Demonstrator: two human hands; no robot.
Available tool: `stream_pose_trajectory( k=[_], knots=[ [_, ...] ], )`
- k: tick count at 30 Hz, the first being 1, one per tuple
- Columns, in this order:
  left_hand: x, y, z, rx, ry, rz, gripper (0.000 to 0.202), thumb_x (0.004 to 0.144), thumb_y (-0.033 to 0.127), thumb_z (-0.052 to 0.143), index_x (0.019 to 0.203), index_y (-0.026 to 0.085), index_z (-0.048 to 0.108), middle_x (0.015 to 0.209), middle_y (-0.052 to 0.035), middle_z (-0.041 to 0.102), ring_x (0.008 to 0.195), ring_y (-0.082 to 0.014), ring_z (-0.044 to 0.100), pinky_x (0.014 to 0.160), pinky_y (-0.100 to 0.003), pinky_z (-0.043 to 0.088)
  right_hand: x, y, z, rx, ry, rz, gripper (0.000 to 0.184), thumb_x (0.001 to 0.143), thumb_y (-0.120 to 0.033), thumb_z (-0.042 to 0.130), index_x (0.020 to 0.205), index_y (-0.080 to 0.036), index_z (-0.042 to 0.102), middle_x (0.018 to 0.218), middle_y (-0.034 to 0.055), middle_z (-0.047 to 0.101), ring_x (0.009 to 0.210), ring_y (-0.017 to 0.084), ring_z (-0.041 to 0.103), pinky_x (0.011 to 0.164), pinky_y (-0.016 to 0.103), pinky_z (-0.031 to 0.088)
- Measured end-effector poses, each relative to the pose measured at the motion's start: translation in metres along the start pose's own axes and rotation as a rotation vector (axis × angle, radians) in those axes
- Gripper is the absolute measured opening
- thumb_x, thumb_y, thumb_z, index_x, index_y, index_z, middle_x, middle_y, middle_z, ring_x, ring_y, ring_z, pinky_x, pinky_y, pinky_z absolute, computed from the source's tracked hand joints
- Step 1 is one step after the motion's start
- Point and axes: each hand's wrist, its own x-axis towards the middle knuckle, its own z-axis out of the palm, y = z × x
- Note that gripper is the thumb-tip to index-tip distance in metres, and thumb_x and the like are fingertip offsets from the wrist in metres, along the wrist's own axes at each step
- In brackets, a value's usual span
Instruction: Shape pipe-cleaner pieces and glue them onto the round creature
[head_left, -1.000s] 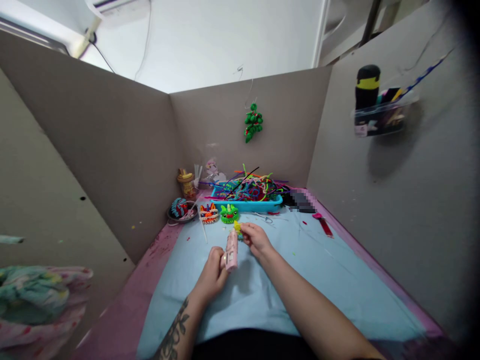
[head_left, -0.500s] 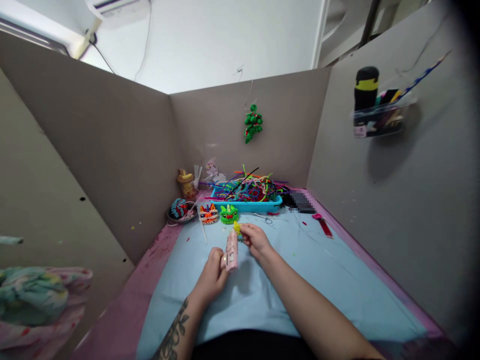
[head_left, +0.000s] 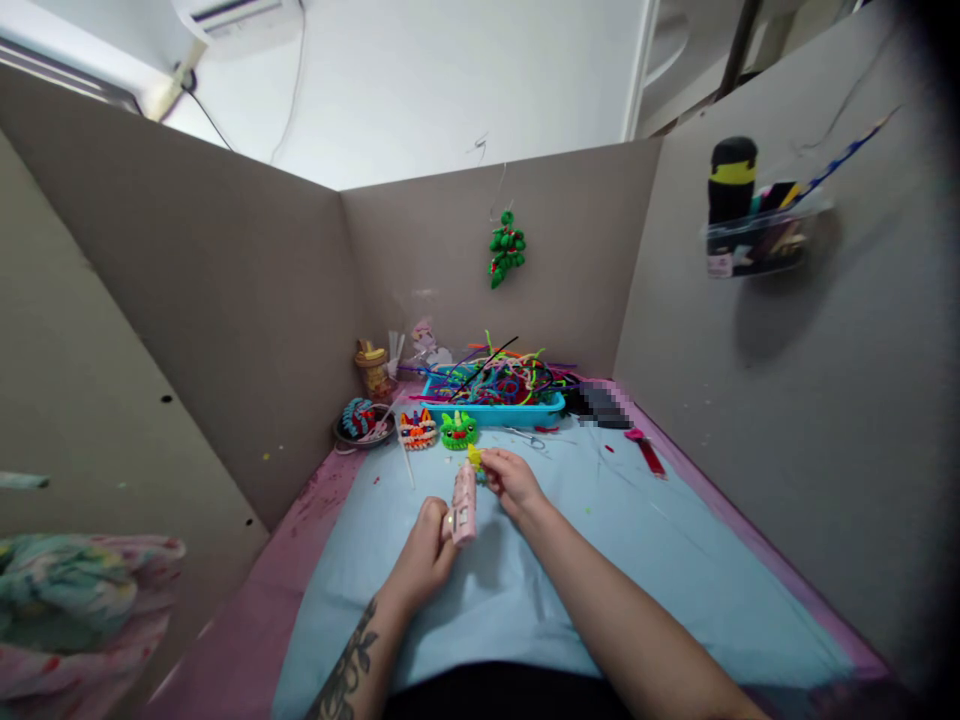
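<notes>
My left hand point(head_left: 426, 545) is closed round a pink glue gun point(head_left: 463, 505), its tip pointing away from me. My right hand point(head_left: 511, 480) pinches a small yellow fuzzy piece point(head_left: 474, 457) right at the gun's tip. Both hands hover over the light blue mat point(head_left: 637, 560). Just beyond them stand a green fuzzy figure point(head_left: 458, 429) and an orange one point(head_left: 418, 428).
A blue tray point(head_left: 525, 410) heaped with coloured pipe cleaners sits at the back. A small bowl point(head_left: 362, 425) and a jar point(head_left: 373, 366) stand at the back left. A red tool point(head_left: 647, 449) lies to the right. Grey partition walls point(head_left: 225, 300) enclose the desk; a clear holder point(head_left: 757, 240) hangs on the right wall.
</notes>
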Motion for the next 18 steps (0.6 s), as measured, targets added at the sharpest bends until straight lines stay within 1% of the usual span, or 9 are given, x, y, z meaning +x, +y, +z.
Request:
stream_pose_trajectory(
  k=[9,13,18],
  knots=[
    [0.0003,0.0015,-0.0009,0.004,-0.015,0.009,0.008,0.089,0.028,0.04,0.088,0.02,0.04,0.087,-0.0052,0.045,0.079,-0.0185,0.045,0.072,-0.033,0.042,0.0013,0.0,-0.0007,0.006,0.004,0.002,0.024,0.051,-0.031,0.075,0.058,-0.015,0.059,0.039,-0.0074,0.043,0.035,0.003,0.029,0.035,0.018,0.013],
    [-0.0002,-0.0016,-0.0005,-0.013,-0.014,0.033,0.012,0.088,0.028,0.042,0.095,0.019,0.043,0.093,-0.0074,0.046,0.085,-0.0203,0.047,0.078,-0.036,0.042,0.0008,-0.0012,-0.0009,0.008,0.006,0.001,0.022,0.051,-0.029,0.074,0.057,-0.015,0.058,0.039,-0.0071,0.044,0.036,0.003,0.03,0.035,0.018,0.014],
    [-0.0002,-0.0032,-0.0008,-0.043,0.022,0.059,0.021,0.086,0.028,0.046,0.104,0.018,0.044,0.101,-0.0103,0.047,0.095,-0.0232,0.048,0.085,-0.039,0.041,0.0009,-0.0007,-0.0011,0.007,0.006,0.001,0.021,0.051,-0.028,0.074,0.057,-0.015,0.059,0.039,-0.0068,0.044,0.036,0.004,0.029,0.035,0.019,0.013]
  ],
)
